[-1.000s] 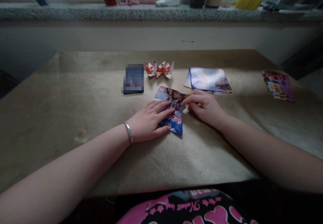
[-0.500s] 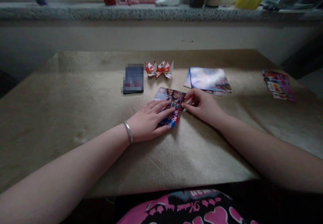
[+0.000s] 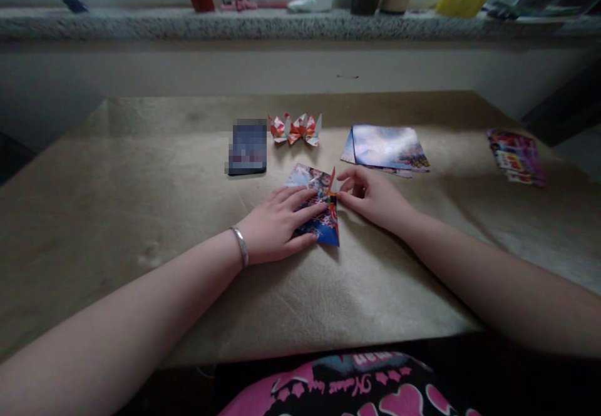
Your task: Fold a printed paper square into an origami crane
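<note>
Pressing folded paper (image 3: pixel 330 233) flat on surface (image 3: pixel 282 306), L hand (image 3: pixel 280 221) is lying palm-down, grip spread, prob. preventing slip. R hand (image 3: pixel 370 196) is sitting beside raised flap (image 3: pixel 333 183), fingertips (image 3: pixel 341 197) slightly apart; contact unclear. Paper figures (image 3: pixel 304 131) sitting behind, apparently clear of work.

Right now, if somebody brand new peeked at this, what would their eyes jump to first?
Probably the shiny blue printed paper in the middle of the table, with a pointy red-and-white flap at its right side. Next might come the red-and-white folded shapes just behind it, then the bright yellow thing on the speckled windowsill at the back, toward the right.
</note>
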Demonstrator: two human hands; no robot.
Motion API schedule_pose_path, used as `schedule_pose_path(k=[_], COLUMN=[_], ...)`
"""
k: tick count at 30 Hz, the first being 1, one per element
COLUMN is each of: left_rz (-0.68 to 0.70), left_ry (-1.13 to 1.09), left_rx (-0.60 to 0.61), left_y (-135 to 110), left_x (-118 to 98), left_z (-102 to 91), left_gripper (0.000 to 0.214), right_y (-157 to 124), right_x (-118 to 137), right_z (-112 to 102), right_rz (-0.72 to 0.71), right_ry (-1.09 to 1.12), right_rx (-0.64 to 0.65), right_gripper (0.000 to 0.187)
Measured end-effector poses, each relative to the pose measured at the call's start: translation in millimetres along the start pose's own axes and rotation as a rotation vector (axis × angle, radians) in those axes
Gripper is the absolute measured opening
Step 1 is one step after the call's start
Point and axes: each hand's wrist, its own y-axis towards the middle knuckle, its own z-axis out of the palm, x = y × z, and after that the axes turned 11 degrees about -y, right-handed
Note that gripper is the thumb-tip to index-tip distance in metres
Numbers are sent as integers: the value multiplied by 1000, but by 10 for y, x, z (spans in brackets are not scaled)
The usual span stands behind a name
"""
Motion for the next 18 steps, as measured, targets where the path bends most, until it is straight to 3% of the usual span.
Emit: schedule_pose_path(k=[4,7,13,18], left_rz=[-9,-19,0,-8], left_ry=[-5,-5,13,9], left_rx=[4,8,-31,-19], left_y=[1,1,-7,-11], left_x=[-1,-14,-84,-60], left_z=[-18,-25,-34,-4], left_gripper=[56,58,54,57], right_y=[-6,-6,14,16], right_x=[-27,-59,-41,-20], right_z=[-8,-26,-67,-77], right_rz=[-12,-19,-52,20], right_ry=[69,62,-10,-4], right_rx=[-59,-32,38,64], right_gripper=[50,61,33,36])
